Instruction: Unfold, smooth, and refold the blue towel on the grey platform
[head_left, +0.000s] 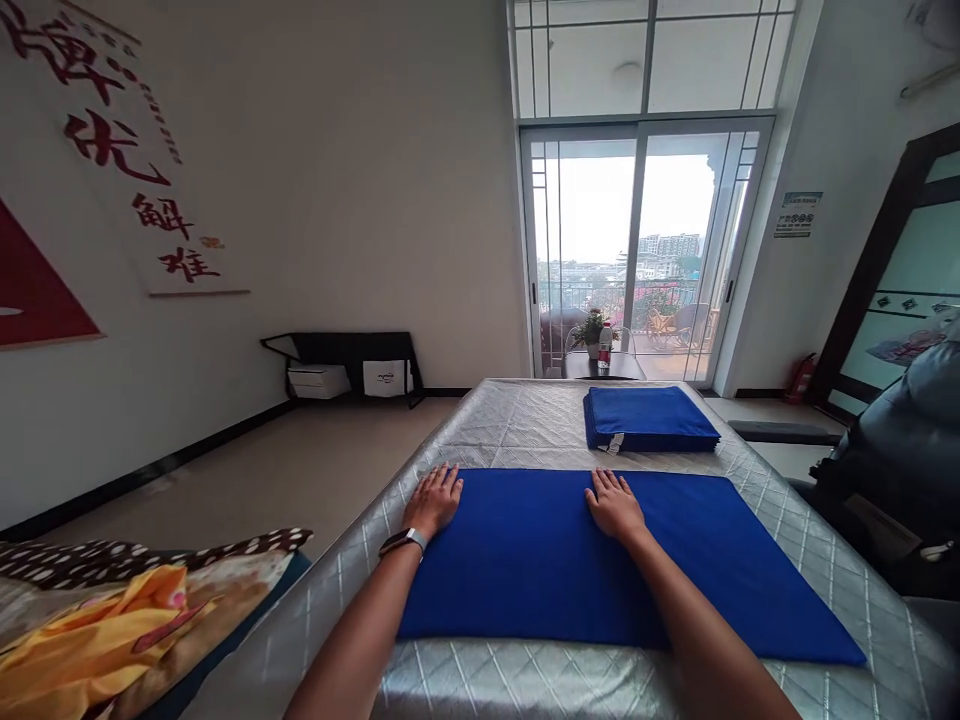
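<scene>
A blue cloth (525,560) lies flat across the silvery quilted table cover (487,680), its long side running left to right. My left hand (435,500) rests palm down at the cloth's far left corner, fingers stretched forward; a banded watch is on that wrist. Flat on the same far edge, right of its middle, is my right hand (615,505), fingers extended and holding nothing. Beyond the cloth sits a stack of folded blue cloths (649,412) with a white tag at its near side.
Bedding with a yellow cloth (97,640) lies low at the left. Past the table's far end stands a small table (604,368) with a plant and a bottle (604,345). A black rack (352,355) lines the wall. Dark padded furniture (907,430) flanks the right side.
</scene>
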